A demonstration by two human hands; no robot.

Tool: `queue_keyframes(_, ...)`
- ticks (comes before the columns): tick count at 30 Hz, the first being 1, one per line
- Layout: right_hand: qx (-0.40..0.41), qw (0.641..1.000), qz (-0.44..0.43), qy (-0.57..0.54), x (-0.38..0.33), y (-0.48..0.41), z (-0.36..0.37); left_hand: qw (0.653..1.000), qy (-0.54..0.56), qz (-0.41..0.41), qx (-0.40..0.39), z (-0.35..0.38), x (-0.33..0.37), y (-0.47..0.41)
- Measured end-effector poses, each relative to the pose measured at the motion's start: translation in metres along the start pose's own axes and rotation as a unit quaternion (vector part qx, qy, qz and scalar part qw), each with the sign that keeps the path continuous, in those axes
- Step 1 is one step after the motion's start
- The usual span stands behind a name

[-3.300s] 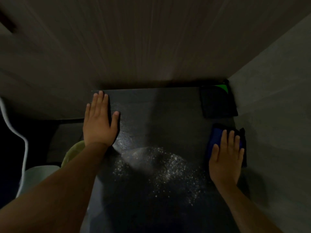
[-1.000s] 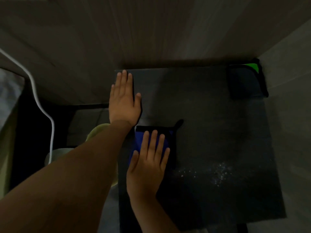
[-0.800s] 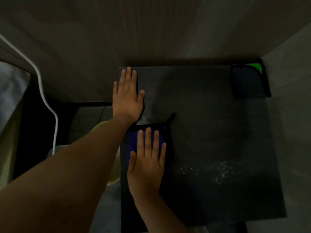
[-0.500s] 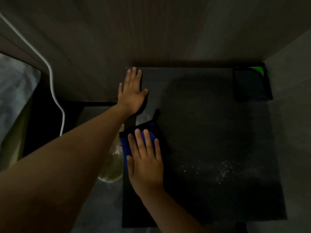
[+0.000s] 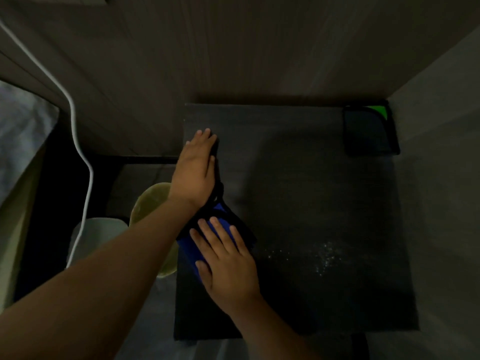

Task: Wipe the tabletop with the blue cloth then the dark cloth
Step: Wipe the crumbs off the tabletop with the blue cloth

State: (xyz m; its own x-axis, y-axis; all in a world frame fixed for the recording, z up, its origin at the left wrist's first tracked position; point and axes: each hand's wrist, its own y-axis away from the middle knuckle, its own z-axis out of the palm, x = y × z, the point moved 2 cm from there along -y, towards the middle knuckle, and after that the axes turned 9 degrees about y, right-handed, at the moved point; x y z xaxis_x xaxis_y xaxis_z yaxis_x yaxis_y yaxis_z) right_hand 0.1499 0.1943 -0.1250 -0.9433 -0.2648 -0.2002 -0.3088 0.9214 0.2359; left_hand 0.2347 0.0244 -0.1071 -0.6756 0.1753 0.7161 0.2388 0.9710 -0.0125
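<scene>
The right hand (image 5: 228,266) is pressing flat, fingers wide, on the blue cloth (image 5: 191,249) at the table's (image 5: 298,190) left edge (crumbs (image 5: 322,255) are waiting), while the dark cloth (image 5: 368,131) is sitting unused in the far corner.

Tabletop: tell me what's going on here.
A person is wiping the dark tabletop. The right hand lies flat on the blue cloth at the table's left edge, while the left hand rests flat on the tabletop just beyond it. White specks remain on the right side. The dark cloth sits folded in the far right corner, untouched.
</scene>
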Motion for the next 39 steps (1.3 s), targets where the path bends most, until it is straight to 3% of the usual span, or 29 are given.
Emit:
queue_keyframes(5, 0.02, 0.998, 0.047, 0.02, 0.047, 0.01, -0.006, 0.999, 0.031, -0.009, 0.01, 0.025, 0.009, 0.023)
queue_keyframes(11, 0.018, 0.991, 0.112, 0.078, 0.101, 0.019, -0.014, 0.995, -0.081, 0.061, -0.026, 0.052, 0.02, 0.037)
queue_keyframes(19, 0.022, 0.984, 0.154, 0.087, 0.139, 0.034, -0.014, 0.991, -0.115, 0.053, -0.041, 0.054, 0.019, 0.038)
queue_keyframes(39, 0.042, 0.984, 0.133, 0.109, 0.178, 0.054, -0.018, 0.989, -0.132, 0.059, -0.034, 0.054, 0.02, 0.037)
